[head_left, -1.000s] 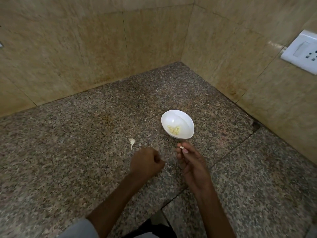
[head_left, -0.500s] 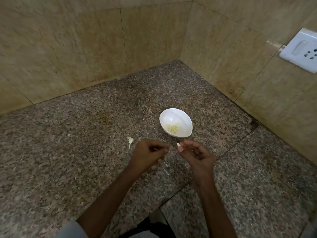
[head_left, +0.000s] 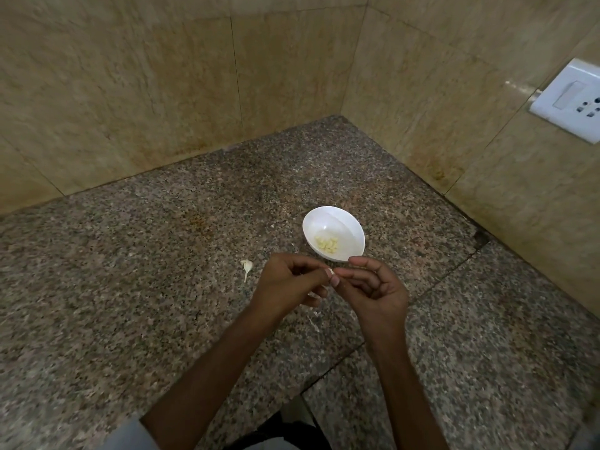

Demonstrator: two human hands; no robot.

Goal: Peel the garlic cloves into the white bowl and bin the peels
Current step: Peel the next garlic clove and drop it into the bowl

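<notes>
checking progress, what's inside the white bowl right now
Inside the round white bowl sits a small pile of pale yellow peeled garlic cloves at the bottom. What lies under the pile cannot be seen. The right hand covers only a bit of its near rim.

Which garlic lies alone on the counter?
The small stalked piece, left of the left hand. Peeled cloves sit in the white bowl; one clove is pinched between that hand and the right hand.
</notes>
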